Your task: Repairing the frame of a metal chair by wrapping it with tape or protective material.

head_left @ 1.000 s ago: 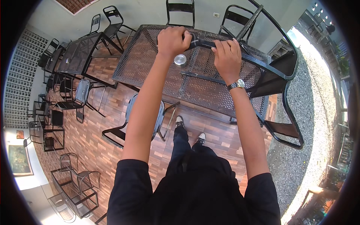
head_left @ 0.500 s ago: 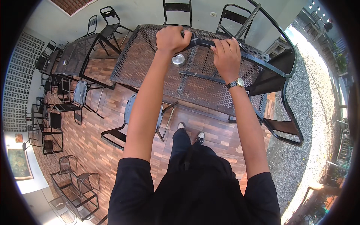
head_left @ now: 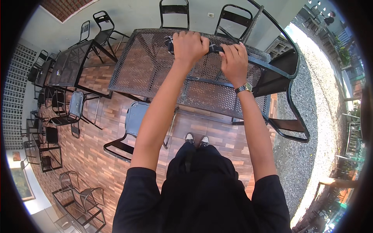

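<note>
My left hand (head_left: 190, 48) is curled over a dark plaid cloth (head_left: 215, 49) wrapped on a flat metal bar of a black chair (head_left: 280, 68). My right hand (head_left: 234, 66), with a watch on its wrist, has bent fingers over the same bar, at the cloth's right end. The chair lies on its side on the right part of a perforated metal table (head_left: 136, 62), with its frame reaching past the table's edge. The bar under my left hand is mostly hidden.
A blue-grey seated chair (head_left: 134, 118) stands at the table's near left; several black chairs (head_left: 173, 13) line the back wall. More tables (head_left: 66, 70) and chairs fill the left. A gravel strip (head_left: 295, 167) runs along the right, with a seated person (head_left: 329, 18) far off.
My left hand has shifted right along the bar toward my right hand, exposing cloth at its left. The small silver round object on the table is now hidden. My feet are closer together.
</note>
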`<state>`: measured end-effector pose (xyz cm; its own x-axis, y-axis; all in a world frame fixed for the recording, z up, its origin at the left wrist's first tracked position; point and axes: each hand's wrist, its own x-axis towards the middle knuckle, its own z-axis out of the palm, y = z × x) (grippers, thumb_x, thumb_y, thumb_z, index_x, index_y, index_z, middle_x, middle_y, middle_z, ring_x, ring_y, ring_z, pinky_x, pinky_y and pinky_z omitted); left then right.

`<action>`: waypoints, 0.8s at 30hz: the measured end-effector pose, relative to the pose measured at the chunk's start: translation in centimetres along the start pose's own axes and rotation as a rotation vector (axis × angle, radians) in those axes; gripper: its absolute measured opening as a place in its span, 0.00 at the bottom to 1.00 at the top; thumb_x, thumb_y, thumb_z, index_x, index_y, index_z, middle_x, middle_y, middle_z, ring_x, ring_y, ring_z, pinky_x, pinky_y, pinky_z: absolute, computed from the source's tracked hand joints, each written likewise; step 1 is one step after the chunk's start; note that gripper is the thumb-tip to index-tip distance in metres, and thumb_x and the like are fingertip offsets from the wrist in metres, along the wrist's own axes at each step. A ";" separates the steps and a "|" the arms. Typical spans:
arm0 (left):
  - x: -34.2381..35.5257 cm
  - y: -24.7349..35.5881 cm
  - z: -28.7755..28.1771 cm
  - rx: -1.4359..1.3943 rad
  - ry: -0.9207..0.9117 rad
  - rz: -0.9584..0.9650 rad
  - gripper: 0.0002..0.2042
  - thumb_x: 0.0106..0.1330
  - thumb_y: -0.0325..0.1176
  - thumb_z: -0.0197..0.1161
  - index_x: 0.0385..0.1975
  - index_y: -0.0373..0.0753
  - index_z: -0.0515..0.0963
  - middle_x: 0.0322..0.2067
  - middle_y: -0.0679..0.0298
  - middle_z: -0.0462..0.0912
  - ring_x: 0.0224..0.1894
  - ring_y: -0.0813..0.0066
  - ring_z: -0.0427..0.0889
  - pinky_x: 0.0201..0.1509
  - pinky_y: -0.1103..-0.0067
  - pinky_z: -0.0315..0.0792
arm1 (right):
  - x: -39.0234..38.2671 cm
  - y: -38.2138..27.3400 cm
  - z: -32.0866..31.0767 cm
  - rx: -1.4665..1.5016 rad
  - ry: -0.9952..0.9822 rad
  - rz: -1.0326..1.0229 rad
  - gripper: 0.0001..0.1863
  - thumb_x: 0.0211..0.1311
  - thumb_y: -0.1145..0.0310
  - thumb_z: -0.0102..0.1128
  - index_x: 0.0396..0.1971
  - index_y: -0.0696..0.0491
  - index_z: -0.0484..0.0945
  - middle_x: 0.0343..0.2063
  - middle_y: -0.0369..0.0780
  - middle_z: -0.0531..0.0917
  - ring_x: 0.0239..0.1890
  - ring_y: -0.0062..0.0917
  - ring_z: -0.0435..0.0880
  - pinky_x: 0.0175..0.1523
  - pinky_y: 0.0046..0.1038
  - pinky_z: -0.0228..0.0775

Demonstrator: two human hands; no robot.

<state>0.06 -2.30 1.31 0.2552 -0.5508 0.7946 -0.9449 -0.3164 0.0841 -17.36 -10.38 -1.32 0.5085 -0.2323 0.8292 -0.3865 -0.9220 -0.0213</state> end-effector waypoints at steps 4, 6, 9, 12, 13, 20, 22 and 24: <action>-0.1 3.4 0.9 -0.091 -0.004 0.026 0.13 0.60 0.39 0.58 0.20 0.39 0.83 0.29 0.56 0.87 0.32 0.54 0.84 0.41 0.61 0.72 | -0.3 0.2 -0.1 0.007 -0.037 0.013 0.17 0.59 0.71 0.64 0.49 0.55 0.83 0.43 0.40 0.83 0.53 0.36 0.78 0.72 0.47 0.66; -0.5 3.8 0.8 -0.121 -0.024 0.017 0.13 0.60 0.39 0.58 0.21 0.39 0.83 0.29 0.56 0.87 0.32 0.54 0.84 0.41 0.61 0.72 | -0.5 0.4 -0.2 0.037 -0.023 0.005 0.20 0.57 0.72 0.63 0.51 0.56 0.83 0.44 0.41 0.83 0.54 0.36 0.78 0.73 0.47 0.64; -0.2 3.4 0.9 -0.182 -0.055 0.024 0.12 0.60 0.39 0.59 0.25 0.38 0.83 0.31 0.56 0.87 0.34 0.55 0.85 0.44 0.62 0.73 | -0.1 0.3 -1.0 0.121 -0.036 0.016 0.25 0.54 0.72 0.62 0.56 0.57 0.80 0.47 0.43 0.83 0.57 0.39 0.77 0.74 0.49 0.62; 0.4 3.4 0.3 -0.406 -0.056 -0.004 0.10 0.59 0.38 0.61 0.30 0.37 0.84 0.33 0.58 0.88 0.38 0.55 0.86 0.49 0.62 0.74 | 0.1 0.4 -1.5 0.290 -0.029 0.104 0.29 0.54 0.72 0.61 0.61 0.58 0.77 0.52 0.45 0.82 0.62 0.43 0.76 0.74 0.49 0.60; 1.1 3.7 0.0 -0.593 -0.049 -0.047 0.10 0.58 0.37 0.62 0.32 0.37 0.83 0.33 0.59 0.88 0.41 0.55 0.86 0.51 0.62 0.73 | 0.2 0.7 -1.5 0.409 0.007 0.170 0.31 0.55 0.72 0.60 0.63 0.58 0.75 0.54 0.47 0.81 0.64 0.44 0.75 0.74 0.49 0.60; 2.6 4.3 -1.1 -1.580 -0.335 -0.430 0.19 0.69 0.28 0.51 0.58 0.29 0.75 0.57 0.55 0.81 0.63 0.64 0.77 0.68 0.71 0.69 | 2.3 -1.0 -2.2 0.281 -0.059 0.159 0.26 0.67 0.64 0.63 0.64 0.55 0.74 0.60 0.45 0.77 0.63 0.45 0.75 0.69 0.42 0.67; 2.1 2.0 -0.6 -1.420 -0.212 -0.340 0.18 0.68 0.26 0.49 0.55 0.32 0.78 0.52 0.57 0.83 0.60 0.67 0.79 0.67 0.72 0.69 | 2.7 -2.7 -2.4 0.091 -0.202 0.053 0.26 0.65 0.59 0.67 0.60 0.52 0.77 0.58 0.43 0.79 0.62 0.41 0.76 0.73 0.45 0.62; 2.2 0.3 -2.4 -0.951 -0.154 -0.099 0.15 0.67 0.25 0.50 0.48 0.36 0.81 0.46 0.60 0.85 0.53 0.68 0.83 0.62 0.71 0.70 | 2.1 -2.8 -2.4 -0.050 -0.269 -0.007 0.27 0.64 0.57 0.68 0.59 0.53 0.77 0.55 0.42 0.80 0.62 0.37 0.76 0.75 0.47 0.59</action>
<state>-0.20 -1.73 4.57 0.3026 -0.6721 0.6758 -0.6717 0.3526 0.6515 -17.08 -7.59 1.80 0.6948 -0.3061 0.6508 -0.4165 -0.9090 0.0172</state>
